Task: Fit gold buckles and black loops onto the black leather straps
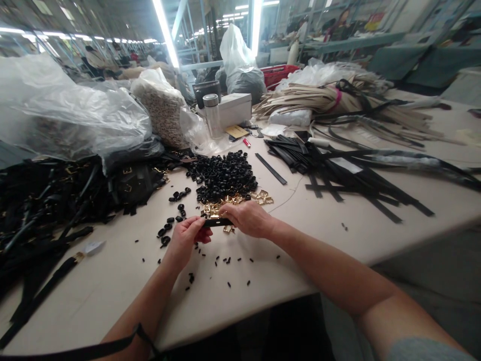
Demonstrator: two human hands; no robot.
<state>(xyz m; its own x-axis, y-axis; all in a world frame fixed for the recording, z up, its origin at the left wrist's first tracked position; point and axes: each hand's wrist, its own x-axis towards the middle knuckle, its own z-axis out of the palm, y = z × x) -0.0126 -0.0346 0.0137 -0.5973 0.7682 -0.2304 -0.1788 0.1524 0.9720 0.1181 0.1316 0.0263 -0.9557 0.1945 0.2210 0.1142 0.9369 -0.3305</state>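
My left hand point(187, 236) and my right hand point(248, 218) meet over the pale table point(330, 225), each pinching one end of a short black strap point(218, 222). A gold buckle point(228, 229) hangs at the strap under my right fingers. Just beyond the hands lies a small heap of gold buckles point(240, 199), and behind it a mound of black loops point(224, 175). Loose black loops point(176, 196) lie left of my left hand.
A big pile of black straps point(56, 200) covers the left side. Flat black strips point(338, 170) fan out at right, beige strips point(338, 98) behind. Plastic bags point(67, 115), a steel flask point(212, 115) and a white box point(235, 108) stand at the back. Tiny black offcuts point(229, 260) dot the front.
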